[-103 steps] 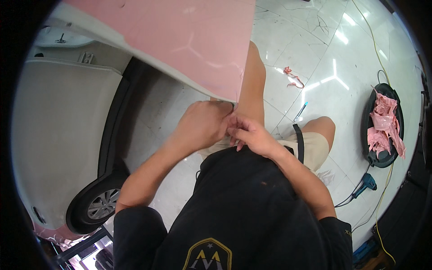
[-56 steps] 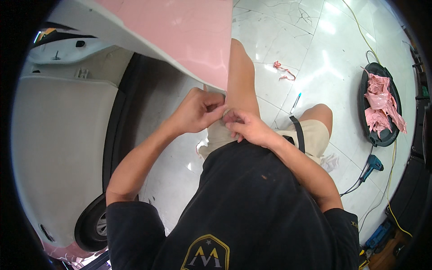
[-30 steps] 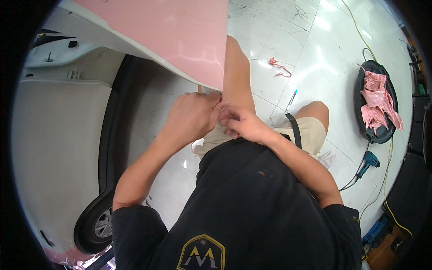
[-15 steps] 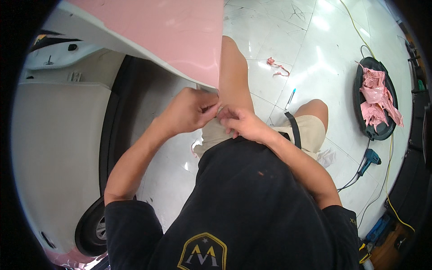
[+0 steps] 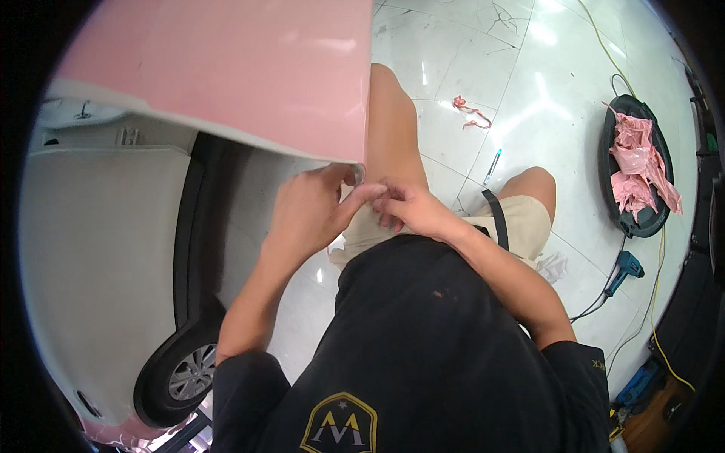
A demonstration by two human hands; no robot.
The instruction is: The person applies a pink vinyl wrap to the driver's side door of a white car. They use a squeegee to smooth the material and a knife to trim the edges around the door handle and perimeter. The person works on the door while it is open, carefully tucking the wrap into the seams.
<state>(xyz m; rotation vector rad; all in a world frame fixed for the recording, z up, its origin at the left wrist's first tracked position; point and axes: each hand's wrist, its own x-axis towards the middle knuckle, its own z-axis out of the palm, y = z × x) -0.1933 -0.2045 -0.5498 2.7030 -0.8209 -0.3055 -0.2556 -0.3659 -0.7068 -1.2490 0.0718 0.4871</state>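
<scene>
A large pink film-covered car panel (image 5: 249,68) fills the upper left, with its lower right corner near the middle of the view. My left hand (image 5: 306,215) reaches up to that corner, thumb and fingers pinched at the film's edge (image 5: 353,167). My right hand (image 5: 414,213) sits just to the right above my knee, its curled fingertips touching my left thumb. Whatever lies between the right fingers is hidden. I crouch on a glossy white tiled floor (image 5: 483,53).
The white car body (image 5: 98,249) and a wheel (image 5: 185,371) stand at left. On the floor to the right are a black tub of pink film scraps (image 5: 638,166), a blue heat gun (image 5: 624,267) with its cable, a pen (image 5: 491,164) and a pink scrap (image 5: 470,112).
Both hands have stayed together at the panel's corner, with only small finger shifts. The view has tilted slightly.
</scene>
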